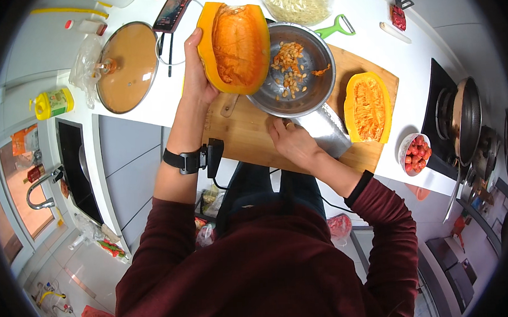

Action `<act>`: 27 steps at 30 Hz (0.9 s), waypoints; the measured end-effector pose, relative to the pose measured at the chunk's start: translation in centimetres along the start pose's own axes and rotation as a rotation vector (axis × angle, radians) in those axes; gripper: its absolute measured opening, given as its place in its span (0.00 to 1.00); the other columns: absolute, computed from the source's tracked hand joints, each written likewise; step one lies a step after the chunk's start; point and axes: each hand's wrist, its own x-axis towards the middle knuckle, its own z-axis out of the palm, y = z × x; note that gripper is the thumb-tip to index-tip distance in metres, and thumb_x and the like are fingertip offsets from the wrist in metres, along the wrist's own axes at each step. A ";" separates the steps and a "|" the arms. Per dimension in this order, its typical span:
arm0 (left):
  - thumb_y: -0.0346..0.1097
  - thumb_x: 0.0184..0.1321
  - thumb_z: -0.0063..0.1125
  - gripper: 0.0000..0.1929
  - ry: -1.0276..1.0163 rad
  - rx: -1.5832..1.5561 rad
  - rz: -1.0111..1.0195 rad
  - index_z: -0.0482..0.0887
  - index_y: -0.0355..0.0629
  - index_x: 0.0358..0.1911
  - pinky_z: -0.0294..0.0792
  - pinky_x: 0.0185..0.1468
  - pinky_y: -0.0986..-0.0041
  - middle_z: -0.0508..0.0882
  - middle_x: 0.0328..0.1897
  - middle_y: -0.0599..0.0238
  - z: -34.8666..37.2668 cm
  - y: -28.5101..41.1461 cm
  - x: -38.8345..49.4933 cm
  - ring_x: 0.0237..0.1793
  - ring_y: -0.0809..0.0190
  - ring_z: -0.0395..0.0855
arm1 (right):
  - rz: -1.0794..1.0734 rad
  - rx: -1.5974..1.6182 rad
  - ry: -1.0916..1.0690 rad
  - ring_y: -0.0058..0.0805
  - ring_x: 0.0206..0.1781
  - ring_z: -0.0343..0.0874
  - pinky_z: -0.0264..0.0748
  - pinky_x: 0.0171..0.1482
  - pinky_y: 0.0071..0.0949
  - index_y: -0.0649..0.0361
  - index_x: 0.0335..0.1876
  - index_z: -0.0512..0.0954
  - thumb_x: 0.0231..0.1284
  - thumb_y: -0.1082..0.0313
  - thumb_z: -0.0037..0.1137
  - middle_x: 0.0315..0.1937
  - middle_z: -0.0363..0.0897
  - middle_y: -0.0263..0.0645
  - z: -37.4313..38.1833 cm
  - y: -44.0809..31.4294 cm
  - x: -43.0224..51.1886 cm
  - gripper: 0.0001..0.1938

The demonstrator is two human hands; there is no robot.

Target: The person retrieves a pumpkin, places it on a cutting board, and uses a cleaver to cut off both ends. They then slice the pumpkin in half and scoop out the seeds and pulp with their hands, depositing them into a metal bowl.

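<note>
My left hand grips a hollowed pumpkin half, its orange cavity facing up. The pumpkin's right edge overlaps a stainless steel bowl. Pumpkin seeds and bits of pulp lie in the bowl. Close to the bowl's near side is my right hand, fingers curled; whether they hold anything is hidden. A broad metal blade, apparently a cleaver's, lies beside that hand, partly under the bowl. On the wooden cutting board, at the right, rests another pumpkin half with stringy pulp inside.
A green peeler and a plastic bag of shreds are beyond the bowl. At left are a glass lid, a phone and black chopsticks. A bowl of red fruit stands near a frying pan on the stove.
</note>
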 end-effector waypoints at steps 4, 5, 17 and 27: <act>0.63 0.65 0.39 0.32 -0.032 -0.020 -0.007 0.68 0.44 0.61 0.77 0.54 0.62 0.77 0.58 0.58 -0.3 -0.1 -0.3 0.56 0.57 0.80 | 0.029 -0.047 -0.062 0.34 0.32 0.80 0.80 0.29 0.27 0.68 0.50 0.73 0.48 0.72 0.53 0.46 0.71 0.49 0.7 -0.3 0.9 0.20; 0.63 0.65 0.39 0.32 -0.036 -0.030 -0.009 0.68 0.44 0.61 0.77 0.54 0.62 0.77 0.58 0.58 -0.4 -0.1 -0.4 0.56 0.57 0.80 | 0.035 -0.071 -0.027 0.34 0.32 0.81 0.80 0.29 0.27 0.69 0.49 0.74 0.49 0.71 0.53 0.45 0.72 0.48 0.7 -0.3 1.0 0.19; 0.64 0.66 0.36 0.33 -0.083 -0.062 0.011 0.68 0.44 0.62 0.79 0.52 0.63 0.77 0.56 0.57 -0.6 -0.1 -1.0 0.56 0.57 0.80 | 0.071 0.117 -0.184 0.35 0.35 0.83 0.80 0.30 0.28 0.68 0.48 0.74 0.51 0.72 0.53 0.42 0.75 0.49 -1.4 0.3 1.9 0.17; 0.64 0.67 0.29 0.33 -0.087 -0.055 -0.018 0.68 0.46 0.62 0.77 0.54 0.65 0.78 0.56 0.59 -0.9 -0.7 -1.2 0.57 0.60 0.79 | 0.383 0.528 0.733 0.42 0.36 0.79 0.77 0.35 0.32 0.66 0.43 0.75 0.50 0.86 0.52 0.41 0.75 0.46 -9.7 5.1 2.4 0.13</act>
